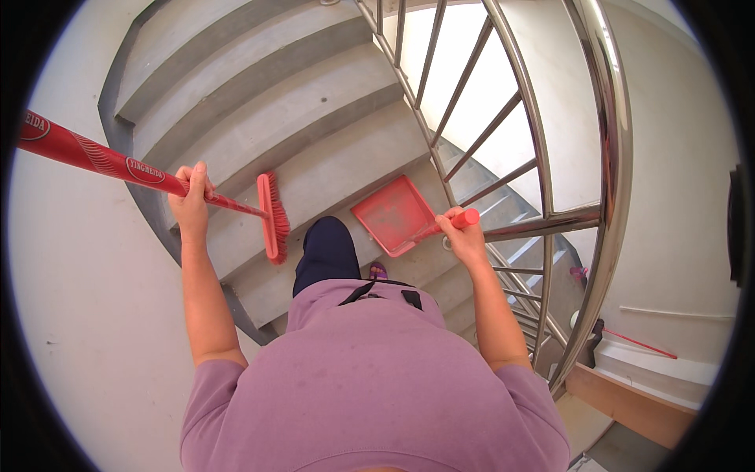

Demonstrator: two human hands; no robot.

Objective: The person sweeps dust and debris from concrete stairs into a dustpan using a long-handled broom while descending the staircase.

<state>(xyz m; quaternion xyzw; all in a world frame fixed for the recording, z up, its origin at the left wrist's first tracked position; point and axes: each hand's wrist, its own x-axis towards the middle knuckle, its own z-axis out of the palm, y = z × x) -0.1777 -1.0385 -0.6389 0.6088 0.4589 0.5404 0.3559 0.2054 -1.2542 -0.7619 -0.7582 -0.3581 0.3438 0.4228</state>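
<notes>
My left hand (193, 199) grips the red handle of a broom (271, 218). Its handle slants up past the hand to the left rim of the view, and its bristles face right, over the concrete stairs (348, 144). In my right hand (463, 237) is the short round handle of a red plastic dustpan (395, 215). The pan lies right of the broom head, beside the foot of the railing, and a greyish film of dust shows on its bed. A gap of about one broom head's length separates broom and pan.
A stainless steel railing (613, 147) runs along the right. Beyond its bars a lower flight of stairs (507, 218) descends. The white wall (76, 253) bounds the left side. My foot in a purple sandal (378, 271) stands on a step. At lower right is a wooden board (631, 404).
</notes>
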